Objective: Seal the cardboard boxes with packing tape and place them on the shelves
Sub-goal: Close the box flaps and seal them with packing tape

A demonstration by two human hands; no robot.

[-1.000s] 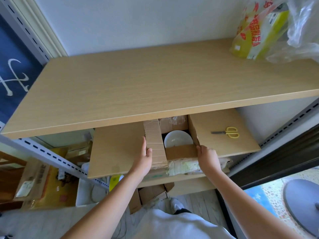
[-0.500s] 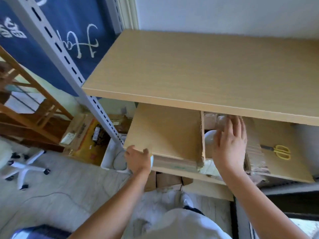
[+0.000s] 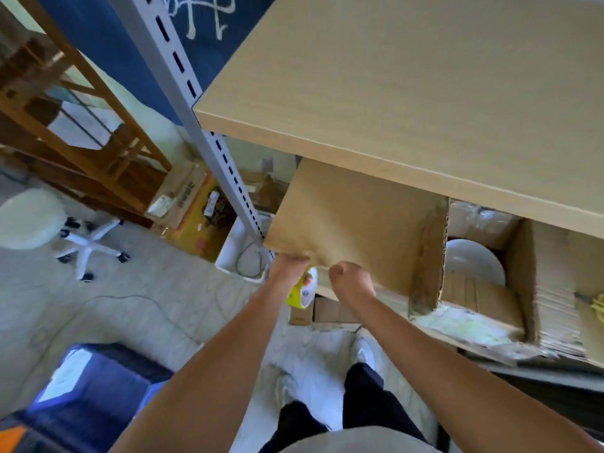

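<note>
An open cardboard box stands on the middle shelf at the right, flaps up, with a white bowl inside. My left hand grips a yellow-and-white tape roll at the shelf's front left corner. Just right of the roll, my right hand is curled into a fist against the shelf's front edge; whether it pinches anything is hidden. The broad top shelf juts out above both. Yellow scissors show at the far right edge.
A grey slotted upright runs down beside the shelf corner. On the floor lie a white bin, a yellow carton, a wheeled stool, a blue crate and cardboard boxes under the shelf.
My right hand left the box flap and came left to the shelf's front corner beside my left hand. The left hand now holds the tape roll. My view swung left and down.
</note>
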